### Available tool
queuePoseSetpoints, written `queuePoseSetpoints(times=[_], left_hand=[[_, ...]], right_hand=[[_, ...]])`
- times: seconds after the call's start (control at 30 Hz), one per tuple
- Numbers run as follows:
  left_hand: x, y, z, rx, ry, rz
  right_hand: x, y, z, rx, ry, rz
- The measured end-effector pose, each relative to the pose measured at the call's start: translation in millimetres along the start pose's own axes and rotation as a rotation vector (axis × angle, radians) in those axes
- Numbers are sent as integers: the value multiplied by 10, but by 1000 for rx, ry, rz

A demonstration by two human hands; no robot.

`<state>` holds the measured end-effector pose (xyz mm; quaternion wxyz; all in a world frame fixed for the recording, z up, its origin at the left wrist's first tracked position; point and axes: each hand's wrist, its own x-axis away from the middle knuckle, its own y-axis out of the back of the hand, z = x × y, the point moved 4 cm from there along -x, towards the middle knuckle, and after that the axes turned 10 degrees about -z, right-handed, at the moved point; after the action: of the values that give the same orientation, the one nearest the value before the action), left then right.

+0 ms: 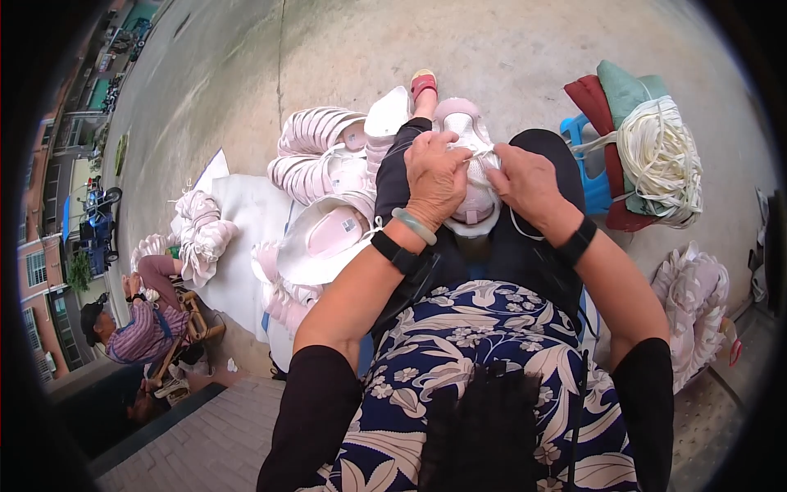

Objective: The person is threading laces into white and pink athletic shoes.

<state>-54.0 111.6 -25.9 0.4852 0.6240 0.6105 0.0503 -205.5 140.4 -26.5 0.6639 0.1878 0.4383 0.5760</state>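
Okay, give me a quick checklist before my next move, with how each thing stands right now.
1. Left hand on the narrow white lace: ok, fingers pinching it.
2. Right hand on the lace: ok, also gripping.
3. Pale pink-and-white fabric shoe upper between the black-trousered legs: ok.
4. Lace knotted firmly: cannot tell, fingers hide part of it.
5. Cream bundle of long narrow strips in view: ok, at right, against the folded green cloth.

— Near centre, count?
— One left hand point(434, 174), one right hand point(529, 185), one pink-and-white sneaker point(478, 195); two black wristbands point(393, 252), one pale-green bangle point(415, 226).
— Right side?
— One blue stool point(597, 197), one cream lace bundle point(662, 160).
— Left?
— One co-worker point(146, 338); stacked shoe uppers point(302, 174) overlap, uncountable.
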Motion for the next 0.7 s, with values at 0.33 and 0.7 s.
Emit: queuePoseSetpoints(times=[0.33,0.7], left_hand=[[35,-251,-9,-94,-13,35],[71,-302,-65,-83,-20,-10]], right_hand=[[-152,-224,-19,117,-104,217],[-202,-251,-108,-32,-163,274]])
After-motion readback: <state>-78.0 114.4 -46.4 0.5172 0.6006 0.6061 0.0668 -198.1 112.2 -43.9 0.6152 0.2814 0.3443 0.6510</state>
